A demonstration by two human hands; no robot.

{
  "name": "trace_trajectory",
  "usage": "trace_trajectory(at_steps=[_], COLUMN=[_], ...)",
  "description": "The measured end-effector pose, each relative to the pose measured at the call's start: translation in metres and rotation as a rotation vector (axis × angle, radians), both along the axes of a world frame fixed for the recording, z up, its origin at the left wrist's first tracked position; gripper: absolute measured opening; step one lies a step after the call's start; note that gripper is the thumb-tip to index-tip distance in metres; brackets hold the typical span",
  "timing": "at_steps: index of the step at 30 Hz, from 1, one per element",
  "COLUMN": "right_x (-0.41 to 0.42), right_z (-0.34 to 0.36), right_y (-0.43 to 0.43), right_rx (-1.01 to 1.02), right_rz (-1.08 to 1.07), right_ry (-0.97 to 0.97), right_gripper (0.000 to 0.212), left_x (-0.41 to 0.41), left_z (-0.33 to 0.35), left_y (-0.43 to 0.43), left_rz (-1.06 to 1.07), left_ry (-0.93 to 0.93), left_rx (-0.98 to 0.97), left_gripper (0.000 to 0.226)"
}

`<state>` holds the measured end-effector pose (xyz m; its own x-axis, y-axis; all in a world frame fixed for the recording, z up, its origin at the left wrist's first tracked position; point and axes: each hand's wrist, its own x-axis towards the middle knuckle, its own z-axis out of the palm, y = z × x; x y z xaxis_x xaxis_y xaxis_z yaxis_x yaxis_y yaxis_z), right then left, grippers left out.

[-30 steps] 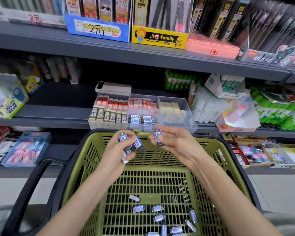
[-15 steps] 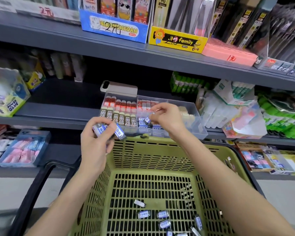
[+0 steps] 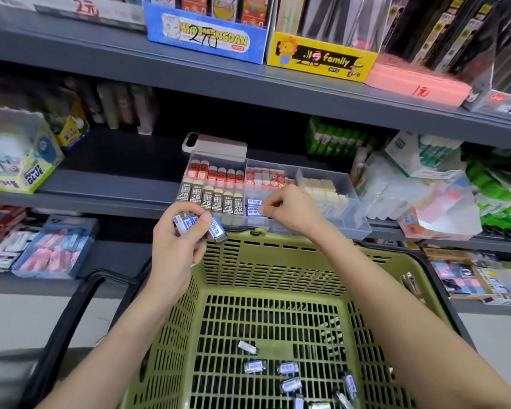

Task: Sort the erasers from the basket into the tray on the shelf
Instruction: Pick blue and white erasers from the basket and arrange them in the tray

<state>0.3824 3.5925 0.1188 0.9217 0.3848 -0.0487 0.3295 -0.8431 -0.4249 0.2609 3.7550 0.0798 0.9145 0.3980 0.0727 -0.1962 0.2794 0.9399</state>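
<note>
Erasers (image 3: 216, 230): my L hand (image 3: 174, 252) grips a bunch; R hand (image 3: 289, 208) curled in tray (image 3: 359, 219) mid slot, can't tell if pinching one. I'd lay it flat w/ blue row (image 3: 254, 211).

The right hand (image 3: 292, 208) has reached forward into the tray (image 3: 355, 214).

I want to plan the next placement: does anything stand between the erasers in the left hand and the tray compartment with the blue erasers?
Only the right hand, which is over that compartment of the tray. The erasers in the left hand have open air otherwise, above the basket rim.
</note>
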Motion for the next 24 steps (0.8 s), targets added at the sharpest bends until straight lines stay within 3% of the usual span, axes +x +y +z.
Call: trace_trajectory(at_steps=[6,8,10,13,16,19,24], right_x=[-0.002,-0.008,-0.024,-0.057,-0.078,-0.073,-0.065], right_z=[0.0,0.003,0.01,0.021,0.019,0.02,0.02], right_y=[-0.001,-0.001,-0.002,-0.001,0.001,-0.006,-0.018], right_rx=[0.049,-0.042,0.058,0.455,0.674,0.863,0.582], right_rz=[0.008,0.031,0.034,0.079,0.08,-0.019,0.125], right_ry=[0.032,-0.125,-0.284,-0.043,0.203,0.338,0.174], right_gripper=[0.018,0.027,0.041,0.04,0.009,0.012,0.041], left_x=[0.0,-0.001,0.0,0.007,0.018,0.027,0.034], left_z=[0.003,0.004,0.007,0.014,0.022,0.028,0.038], left_y=[-0.003,-0.006,-0.01,-0.018,-0.031,-0.036,-0.019], left_rz=[-0.012,-0.005,0.01,0.036,0.011,-0.069,-0.239], left_ry=[0.028,0.032,0.03,0.003,-0.03,-0.051,0.003], left_rx=[0.007,-0.006,-0.053,-0.109,-0.093,0.086,0.552], left_gripper=[0.017,0.016,0.017,0.017,0.016,0.014,0.022])
